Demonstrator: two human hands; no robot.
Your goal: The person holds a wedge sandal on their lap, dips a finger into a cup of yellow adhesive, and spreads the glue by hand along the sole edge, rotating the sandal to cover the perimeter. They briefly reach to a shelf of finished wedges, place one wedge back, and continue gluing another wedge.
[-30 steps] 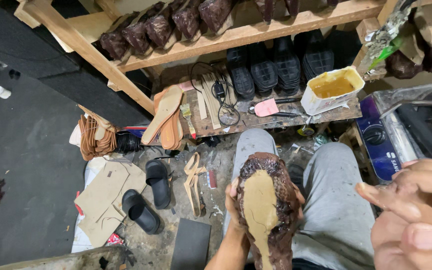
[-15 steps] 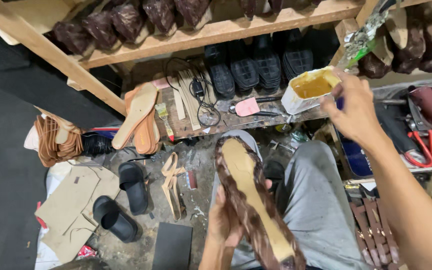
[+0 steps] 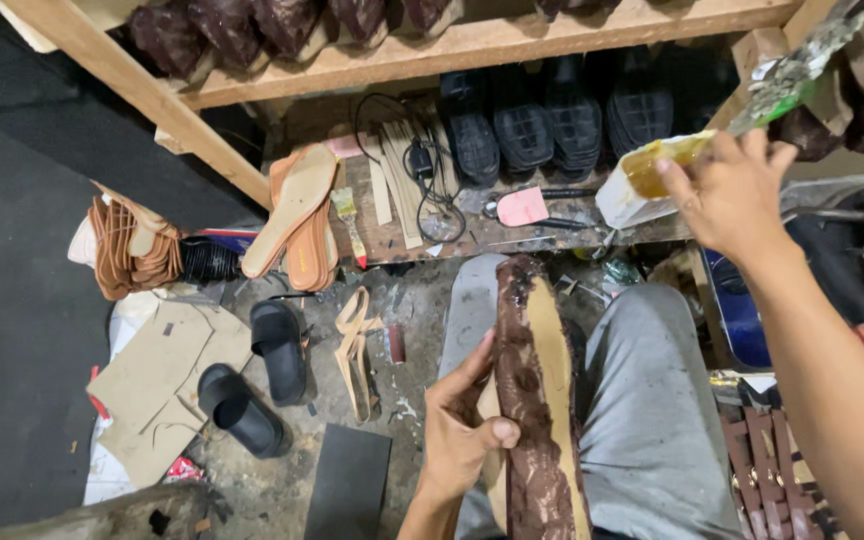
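Note:
My left hand (image 3: 462, 425) grips a long brown shoe upper with a tan insole (image 3: 542, 400), held sole-up over my lap between grey trouser legs. My right hand (image 3: 727, 190) is stretched out to the upper right. It rests at the rim of a white container of yellow glue (image 3: 627, 195) on the low wooden bench, its fingers curled. Whether it holds a brush or tool I cannot tell.
A wooden shelf (image 3: 472, 45) carries dark shoe uppers; black soles (image 3: 552, 120) stand below it. Tan insoles (image 3: 297, 215), a cable, a pink scraper (image 3: 524, 207) lie on the bench. On the floor are black sandals (image 3: 252, 375), cardboard pieces (image 3: 157, 385) and brown straps (image 3: 127, 250).
My right hand has gone from close by me out to the glue container. The shoe has turned lengthwise in my left hand, and the view has shifted closer.

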